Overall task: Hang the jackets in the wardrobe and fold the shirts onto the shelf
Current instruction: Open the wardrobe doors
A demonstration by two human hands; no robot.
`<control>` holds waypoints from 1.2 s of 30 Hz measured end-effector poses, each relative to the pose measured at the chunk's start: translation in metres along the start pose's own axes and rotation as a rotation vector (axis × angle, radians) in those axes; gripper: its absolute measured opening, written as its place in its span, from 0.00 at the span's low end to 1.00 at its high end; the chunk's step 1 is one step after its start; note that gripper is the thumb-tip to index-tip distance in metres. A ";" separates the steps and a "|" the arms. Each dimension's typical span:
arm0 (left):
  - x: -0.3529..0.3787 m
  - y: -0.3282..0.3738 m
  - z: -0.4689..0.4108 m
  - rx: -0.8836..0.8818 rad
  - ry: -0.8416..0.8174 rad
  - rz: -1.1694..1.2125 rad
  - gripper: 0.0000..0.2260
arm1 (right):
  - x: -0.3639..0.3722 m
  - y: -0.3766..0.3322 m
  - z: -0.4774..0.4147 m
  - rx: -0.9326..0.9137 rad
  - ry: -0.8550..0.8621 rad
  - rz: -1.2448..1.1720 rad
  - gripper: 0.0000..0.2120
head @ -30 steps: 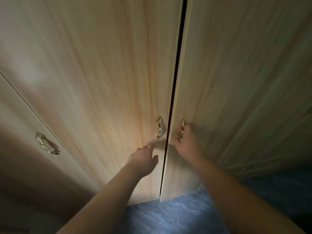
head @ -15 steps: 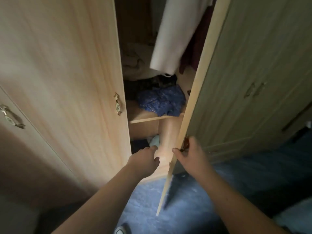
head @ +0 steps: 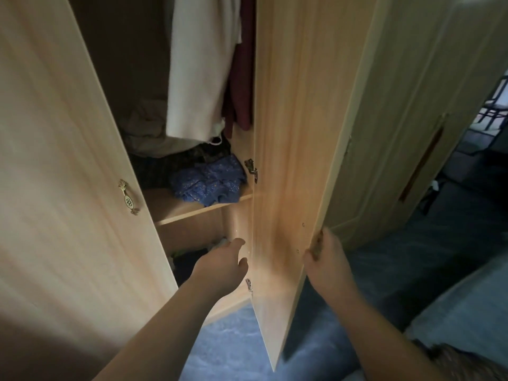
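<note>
Pale wood-grain laminate covers the left door [head: 68, 160] of the wardrobe [head: 242, 149], which stands shut well to the left of both hands, its brass handle [head: 128, 197] above and left of the left hand [head: 222, 264]. That hand reaches into the gap between the doors with fingers loosely curled and parted, gripping nothing, level with the dim lower compartment where a few dark and pale cloth pieces lie, too shadowed to name. Above this hand runs the shelf [head: 178, 207], and on it, up and just right of the fingertips, sits a crumpled blue patterned garment [head: 210, 184] with a dark heap behind it. Higher still, well above the hand, a white garment [head: 200, 70] hangs down, a dark red one [head: 243, 67] hanging just beside it against the wardrobe's right wall, and a grey bundle [head: 145, 133] is slumped to the left behind them. Between the two hands stands the right door [head: 297, 133], swung open so its inner face shows, a hinge [head: 251, 169] up and right of the left hand. The right hand [head: 327, 266] is closed around that door's outer edge, fingers wrapped over it at handle height. Blue carpet [head: 233, 345] lies below both forearms. Right of the gripping hand, a further door panel [head: 412, 119] stands in shadow.
</note>
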State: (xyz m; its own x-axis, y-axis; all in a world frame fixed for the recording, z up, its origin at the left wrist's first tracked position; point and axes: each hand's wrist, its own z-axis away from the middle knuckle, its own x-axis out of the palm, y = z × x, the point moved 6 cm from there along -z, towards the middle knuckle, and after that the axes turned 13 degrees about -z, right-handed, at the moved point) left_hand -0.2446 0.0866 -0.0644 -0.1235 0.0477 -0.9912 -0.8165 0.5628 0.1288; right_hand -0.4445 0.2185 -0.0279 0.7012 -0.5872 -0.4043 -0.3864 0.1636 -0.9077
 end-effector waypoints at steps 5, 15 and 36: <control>-0.002 -0.037 -0.002 -0.069 0.009 0.005 0.19 | 0.035 -0.043 0.052 -0.358 0.002 0.128 0.26; -0.024 -0.192 -0.016 -0.316 0.050 0.067 0.17 | 0.264 -0.063 -0.036 -0.344 -0.533 0.489 0.30; -0.048 -0.290 -0.062 -0.544 0.263 0.534 0.17 | 0.365 -0.112 -0.079 -0.394 -0.563 0.546 0.32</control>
State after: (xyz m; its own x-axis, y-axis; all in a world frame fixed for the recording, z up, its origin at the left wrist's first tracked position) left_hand -0.0365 -0.1303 -0.0521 -0.6482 -0.0374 -0.7605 -0.7614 0.0346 0.6473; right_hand -0.1924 -0.0770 -0.0651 0.5096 -0.0114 -0.8604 -0.8600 -0.0389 -0.5088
